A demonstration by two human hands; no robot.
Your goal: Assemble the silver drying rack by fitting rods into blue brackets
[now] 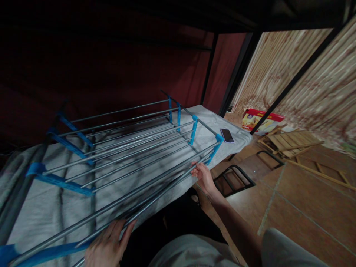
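Observation:
A rack of thin grey metal tubes (133, 146) joined by blue plastic brackets (194, 129) lies on a grey-white cloth (164, 129). My right hand (203, 176) pinches a metal tube near the front right blue bracket (215, 148). At the near left, my left hand (107, 241) is closed around the lower part of a metal tube (155, 196), just short of another blue bracket (52, 255). Parts of the tubes under both hands are hidden by my fingers.
A phone (227, 135) lies on the cloth at the right. Dark metal frame posts (213, 68) stand around this surface. On the tiled floor are a red and yellow box (261, 120), a folded wooden chair (296, 142) and a black-framed chair (233, 180).

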